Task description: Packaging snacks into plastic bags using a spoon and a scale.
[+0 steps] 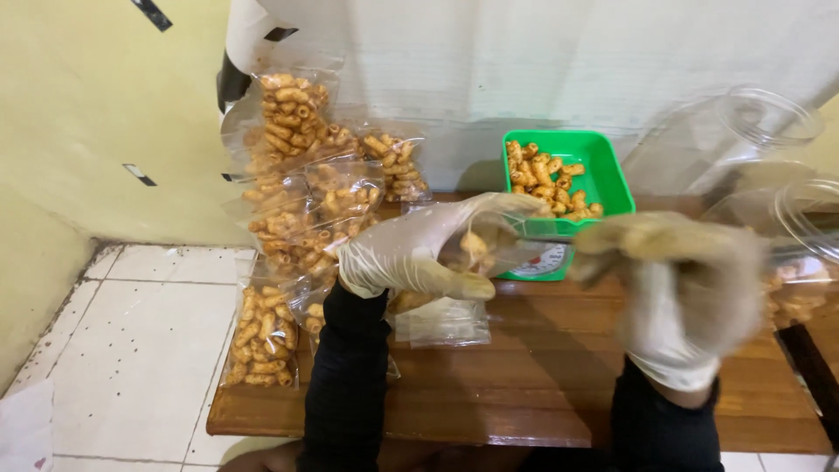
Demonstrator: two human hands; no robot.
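Note:
My left hand point(428, 249), in a thin clear glove, holds a small clear plastic bag point(476, 253) with a few orange curled snack pieces in it, just in front of a green kitchen scale point(559, 205). The scale's green tray holds a small pile of the same snacks point(546, 175). My right hand point(677, 280), also gloved, is blurred by motion to the right of the scale; whether it holds anything cannot be told. Empty flat clear bags point(441, 323) lie on the wooden table point(542, 385) under my left hand.
Several filled clear bags of snacks point(301, 188) are stacked at the table's left end against the wall, one bag point(262, 336) lying near the edge. Large clear plastic jars point(743, 140) stand at the right. White tiled floor point(131, 350) lies to the left.

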